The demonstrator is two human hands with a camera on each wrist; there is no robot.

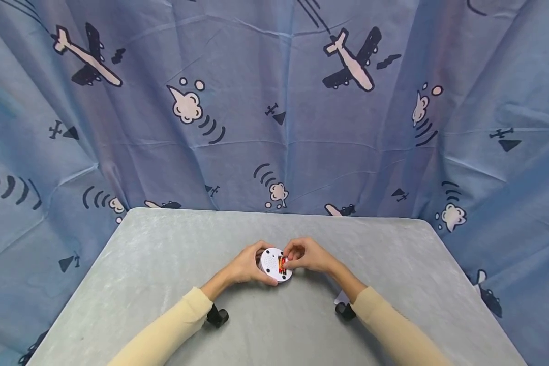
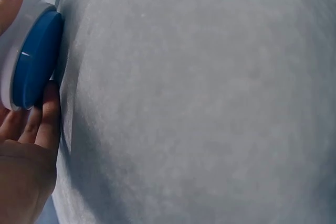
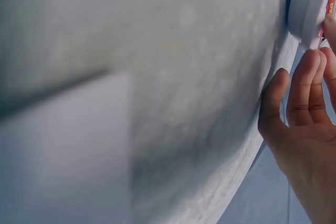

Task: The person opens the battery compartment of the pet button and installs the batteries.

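Note:
A round white device (image 1: 270, 260) with a blue face (image 2: 38, 59) is tilted so its underside shows in the head view. That underside has small holes, dark feet and an uncovered compartment holding red-and-orange batteries (image 1: 281, 265). My left hand (image 1: 248, 264) grips the device by its rim, thumb at the near edge. From the other side my right hand (image 1: 313, 255) touches the batteries with its thumb. The right hand's other fingers (image 3: 307, 85) are close to the device's rim, extended and slightly bent in the right wrist view.
Both hands work over a grey-white table (image 1: 178, 244). Under the right forearm lies a small pale flat piece (image 1: 340, 298), blurred in the right wrist view. Black camera mounts hang at both wrists. A blue curtain (image 1: 238, 117) printed with planes hangs behind the table.

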